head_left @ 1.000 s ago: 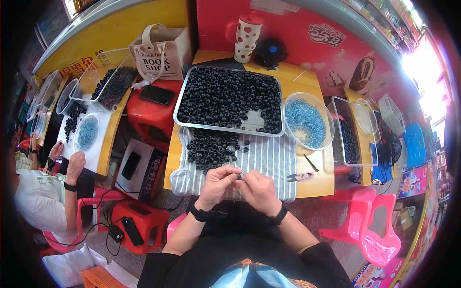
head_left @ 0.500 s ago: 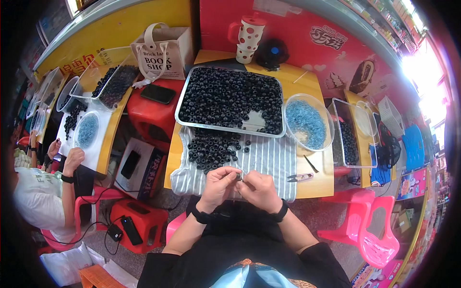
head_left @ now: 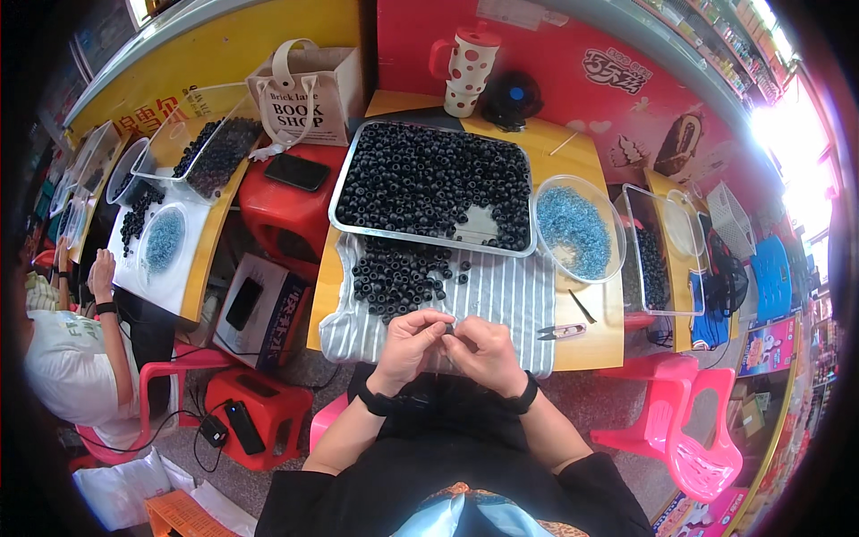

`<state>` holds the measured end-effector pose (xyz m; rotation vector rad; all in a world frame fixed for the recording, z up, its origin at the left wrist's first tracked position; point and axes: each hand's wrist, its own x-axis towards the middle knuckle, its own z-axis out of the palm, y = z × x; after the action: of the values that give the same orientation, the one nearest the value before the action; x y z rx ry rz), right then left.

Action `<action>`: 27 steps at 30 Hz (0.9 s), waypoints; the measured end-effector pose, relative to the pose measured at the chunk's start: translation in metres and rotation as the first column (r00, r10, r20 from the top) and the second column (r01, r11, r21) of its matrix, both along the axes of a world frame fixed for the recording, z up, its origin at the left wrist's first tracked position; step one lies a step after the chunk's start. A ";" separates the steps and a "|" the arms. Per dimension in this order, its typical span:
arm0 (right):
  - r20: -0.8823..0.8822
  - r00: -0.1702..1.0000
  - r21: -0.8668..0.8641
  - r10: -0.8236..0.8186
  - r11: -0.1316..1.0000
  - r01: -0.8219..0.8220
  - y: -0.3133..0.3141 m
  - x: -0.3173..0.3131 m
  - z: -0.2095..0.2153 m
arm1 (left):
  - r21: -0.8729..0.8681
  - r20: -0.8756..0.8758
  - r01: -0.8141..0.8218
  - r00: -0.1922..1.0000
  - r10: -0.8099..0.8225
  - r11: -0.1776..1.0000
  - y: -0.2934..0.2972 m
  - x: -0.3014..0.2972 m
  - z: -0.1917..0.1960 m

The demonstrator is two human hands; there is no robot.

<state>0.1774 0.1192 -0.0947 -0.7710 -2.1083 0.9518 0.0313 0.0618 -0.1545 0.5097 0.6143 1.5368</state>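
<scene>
At the tabletop's near edge, the left hand (head_left: 407, 345) and right hand (head_left: 483, 351) met fingertip to fingertip, pinching one small dark bead (head_left: 448, 329) between them, close to the loose bead pile (head_left: 398, 276) on the striped cloth (head_left: 501, 300).

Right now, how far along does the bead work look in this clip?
Early, by the look of it. No finished work is clearly visible. In hand: the left hand and right hand pinch one small dark bead between them. Left: a loose pile of dark beads on the striped cloth, and the metal tray remains nearly full.
</scene>
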 end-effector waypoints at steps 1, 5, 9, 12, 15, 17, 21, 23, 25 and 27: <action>0.009 1.000 0.008 0.011 1.000 -0.011 0.001 0.001 0.000 | 0.004 0.002 -0.003 1.000 0.003 1.000 0.000 0.000 0.000; -0.006 1.000 -0.130 0.022 0.991 -0.023 0.002 0.004 0.002 | 0.010 0.000 -0.010 1.000 0.010 1.000 0.000 0.000 0.002; -0.017 0.994 -0.242 0.109 0.964 -0.110 0.010 0.007 0.010 | 0.015 0.051 0.026 0.998 -0.027 1.000 0.001 -0.002 0.007; 0.018 0.968 -0.102 0.249 0.964 -0.246 0.018 0.008 0.012 | 0.002 0.060 0.081 0.995 -0.081 0.997 0.000 -0.004 0.010; 0.031 0.937 -0.011 0.348 0.938 -0.348 0.022 0.008 0.015 | 0.011 0.059 0.133 0.989 -0.133 0.991 0.000 -0.008 0.008; 0.087 0.912 0.002 0.401 0.916 -0.402 0.025 0.008 0.018 | 0.020 0.069 0.161 0.984 -0.162 0.987 0.000 -0.011 0.007; 0.121 0.912 0.082 0.392 0.911 -0.403 0.025 0.008 0.015 | 0.009 0.096 0.182 0.979 -0.182 0.983 0.000 -0.012 0.011; 0.131 0.921 0.116 0.366 0.917 -0.381 0.024 0.007 0.014 | -0.018 0.081 0.170 0.983 -0.168 0.985 0.001 -0.011 0.013; 0.087 0.923 0.111 0.375 0.917 -0.383 0.024 0.005 0.017 | -0.054 0.047 0.159 0.987 -0.156 0.986 0.002 -0.010 0.014; 0.071 0.924 0.116 0.376 0.917 -0.382 0.023 0.002 0.017 | -0.044 0.047 0.150 0.988 -0.148 0.988 -0.002 -0.013 0.011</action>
<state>0.1795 0.1423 -0.0777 -0.3241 -2.3860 0.9896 0.0184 0.0594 -0.1435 0.4735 0.5652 1.3855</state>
